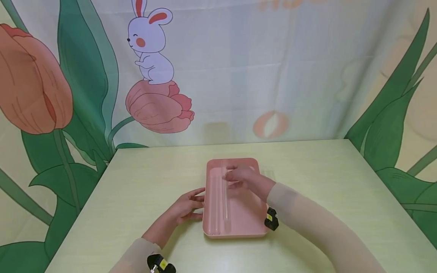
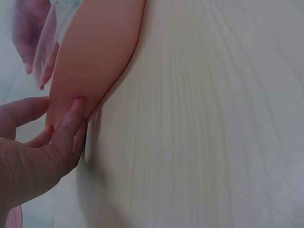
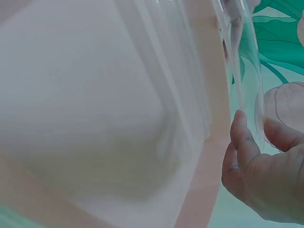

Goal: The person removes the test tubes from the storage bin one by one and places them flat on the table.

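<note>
A pink rectangular tray [image 1: 247, 218] lies on the table, its long side running away from me. My right hand [image 1: 239, 175] reaches over its far half and pinches a long clear tube [image 1: 226, 206] between thumb and fingers. In the right wrist view the clear tube [image 3: 250, 71] rises from the fingertips above the tray. More clear tubes [image 1: 214, 201] lie lengthwise along the tray's left side. My left hand [image 1: 187, 206] touches the left outer wall with its fingers spread, and the left wrist view shows fingertips against that pink wall [image 2: 102, 47].
The tray stands on a pale wood-grain table [image 1: 153, 167]. Behind it hangs a cloth [image 1: 232, 76] printed with a rabbit, tulips and green leaves. A black wrist camera [image 1: 271, 219] on the right sleeve sits close to the tray's right edge.
</note>
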{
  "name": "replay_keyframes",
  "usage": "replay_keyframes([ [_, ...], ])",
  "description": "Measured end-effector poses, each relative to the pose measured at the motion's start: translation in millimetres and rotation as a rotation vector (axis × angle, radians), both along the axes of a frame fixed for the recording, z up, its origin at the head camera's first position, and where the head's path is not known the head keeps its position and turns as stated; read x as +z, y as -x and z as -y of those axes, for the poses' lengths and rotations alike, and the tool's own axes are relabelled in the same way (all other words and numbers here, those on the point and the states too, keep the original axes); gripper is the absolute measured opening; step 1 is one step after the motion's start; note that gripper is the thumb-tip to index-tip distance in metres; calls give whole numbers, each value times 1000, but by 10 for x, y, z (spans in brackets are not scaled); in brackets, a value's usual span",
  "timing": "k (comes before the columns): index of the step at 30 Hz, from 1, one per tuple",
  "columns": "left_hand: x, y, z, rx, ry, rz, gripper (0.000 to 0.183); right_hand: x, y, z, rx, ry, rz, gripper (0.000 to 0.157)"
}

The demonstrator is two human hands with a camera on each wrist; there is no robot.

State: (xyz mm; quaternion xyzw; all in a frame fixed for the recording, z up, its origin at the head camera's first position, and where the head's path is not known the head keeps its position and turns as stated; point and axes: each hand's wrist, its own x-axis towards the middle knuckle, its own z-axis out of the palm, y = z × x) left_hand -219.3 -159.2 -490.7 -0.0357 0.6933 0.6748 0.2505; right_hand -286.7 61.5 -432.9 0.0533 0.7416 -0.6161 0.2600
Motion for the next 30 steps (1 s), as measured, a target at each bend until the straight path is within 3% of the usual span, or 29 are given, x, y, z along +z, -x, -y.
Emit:
replay_keyframes([
  [5,-2,0,0,3,9,-1,66,60,16,-41,8,16,-23,58],
  [13,7,-4,-13,13,23,6,65,195,17,-101,-81,44,-13,57],
  [30,14,-5,-13,10,31,-2,64,381,20,-384,9,56,-41,58],
])
